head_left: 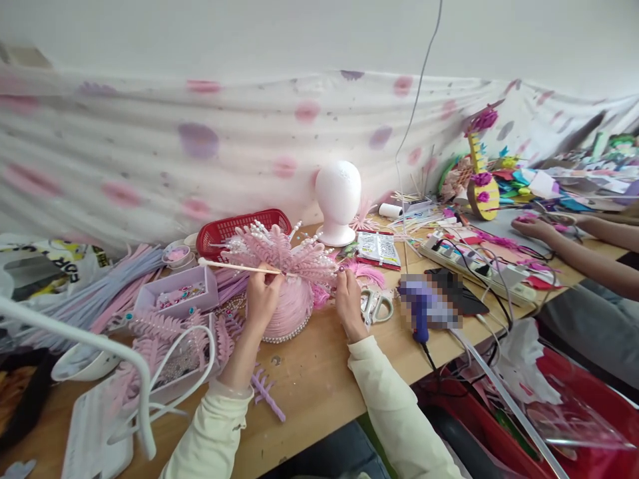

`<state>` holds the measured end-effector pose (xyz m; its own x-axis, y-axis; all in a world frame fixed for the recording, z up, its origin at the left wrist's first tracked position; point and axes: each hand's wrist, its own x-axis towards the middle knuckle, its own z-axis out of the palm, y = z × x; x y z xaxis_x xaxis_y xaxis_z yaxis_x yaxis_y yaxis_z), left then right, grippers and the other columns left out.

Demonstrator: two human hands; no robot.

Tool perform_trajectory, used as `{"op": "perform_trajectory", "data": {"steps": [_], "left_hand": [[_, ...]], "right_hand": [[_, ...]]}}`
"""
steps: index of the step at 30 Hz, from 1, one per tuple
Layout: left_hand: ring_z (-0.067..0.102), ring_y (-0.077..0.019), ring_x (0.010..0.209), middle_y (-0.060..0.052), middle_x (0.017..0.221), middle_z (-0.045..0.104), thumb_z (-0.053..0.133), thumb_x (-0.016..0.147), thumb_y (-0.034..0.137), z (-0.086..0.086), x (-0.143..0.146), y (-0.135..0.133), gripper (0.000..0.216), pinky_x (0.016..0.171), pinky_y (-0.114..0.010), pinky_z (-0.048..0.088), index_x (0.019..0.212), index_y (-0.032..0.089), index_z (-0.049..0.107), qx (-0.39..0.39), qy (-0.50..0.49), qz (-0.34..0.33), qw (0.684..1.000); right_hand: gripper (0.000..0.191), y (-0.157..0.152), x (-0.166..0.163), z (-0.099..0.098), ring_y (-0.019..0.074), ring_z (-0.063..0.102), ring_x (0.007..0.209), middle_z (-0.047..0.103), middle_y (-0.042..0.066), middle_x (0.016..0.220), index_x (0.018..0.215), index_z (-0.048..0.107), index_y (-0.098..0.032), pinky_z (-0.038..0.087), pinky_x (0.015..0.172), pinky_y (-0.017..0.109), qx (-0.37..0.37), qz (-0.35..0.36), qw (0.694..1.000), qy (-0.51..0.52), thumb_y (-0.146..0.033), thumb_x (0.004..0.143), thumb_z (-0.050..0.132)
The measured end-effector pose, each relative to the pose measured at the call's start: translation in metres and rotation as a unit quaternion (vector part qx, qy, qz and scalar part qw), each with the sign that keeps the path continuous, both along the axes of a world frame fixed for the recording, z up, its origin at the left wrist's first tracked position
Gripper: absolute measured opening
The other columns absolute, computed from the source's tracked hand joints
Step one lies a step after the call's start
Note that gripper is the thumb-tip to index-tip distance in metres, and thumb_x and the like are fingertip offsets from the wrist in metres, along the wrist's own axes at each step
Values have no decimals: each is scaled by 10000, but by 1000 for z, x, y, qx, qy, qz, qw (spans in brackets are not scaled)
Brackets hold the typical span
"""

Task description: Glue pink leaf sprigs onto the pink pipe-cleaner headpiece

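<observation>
A pink headdress [289, 309] made of yarn-like strands, with a pearl edge, sits on the table in front of me. Leafy pink sprays [277, 249] and pearl-tipped stems fan out from its top. My left hand [263, 299] is closed at the front of the sprays, pinching a long pale stick [232, 266] with a rounded tip that points left. Over at the headdress's right side, my right hand [349, 299] is closed, thumb up, by a small dark bead; what its fingers grip is mostly hidden. Scissors [380, 309] lie just right of that hand.
Behind stand a white foam head [338, 199] and a red basket [210, 233]. Left are a lilac box [150, 296] and a white bent lamp arm [100, 329]. A glue gun [420, 313], partly blurred, and a power strip [499, 276] lie right. Another person's hands [532, 229] work farther right.
</observation>
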<state>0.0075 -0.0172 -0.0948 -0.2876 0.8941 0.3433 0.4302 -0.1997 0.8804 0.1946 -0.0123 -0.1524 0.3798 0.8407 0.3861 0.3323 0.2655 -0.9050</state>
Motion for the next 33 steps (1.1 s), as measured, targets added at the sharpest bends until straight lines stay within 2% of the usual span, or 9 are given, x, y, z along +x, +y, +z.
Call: {"op": "perform_trajectory", "data": {"steps": [8, 16, 21, 27, 33], "left_hand": [[531, -177, 660, 34, 618, 561, 586, 688, 253, 5, 5, -4, 88, 698, -287, 400, 635, 233, 519, 15, 53, 4, 998], [480, -157, 637, 46, 601, 503, 573, 674, 316, 7, 0, 4, 112, 632, -265, 384, 663, 231, 502, -20, -42, -14, 999], [466, -158, 618, 47, 569, 491, 611, 627, 328, 8, -1, 3, 135, 613, -271, 354, 630, 225, 524, -37, -29, -32, 998], [445, -164, 600, 43, 530, 484, 595, 609, 330, 5, 0, 7, 116, 603, -284, 324, 605, 222, 549, -51, -29, 0, 998], [403, -151, 596, 47, 530, 437, 576, 572, 346, 13, 2, 7, 143, 581, -276, 319, 562, 231, 491, -55, -55, -7, 997]], "right_hand": [[284, 0, 0, 0, 172, 449, 685, 506, -38, 713, 771, 445, -247, 309, 650, 299, -5, 1, 1000, 6, -376, 998, 333], [289, 0, -3, -3, 181, 437, 658, 503, -35, 684, 735, 425, -262, 297, 637, 301, 1, 4, 1000, -6, -346, 998, 343], [280, 1, -3, -4, 189, 433, 651, 499, -33, 671, 731, 415, -269, 284, 626, 302, 6, 6, 1000, -4, -349, 992, 348], [276, -1, -3, 1, 180, 445, 655, 506, -28, 696, 737, 405, -262, 296, 623, 296, 5, 3, 1000, -6, -339, 989, 324], [276, -4, -3, 6, 182, 444, 640, 484, -28, 675, 726, 387, -262, 295, 611, 300, 2, 0, 1000, -14, -331, 984, 318]]}}
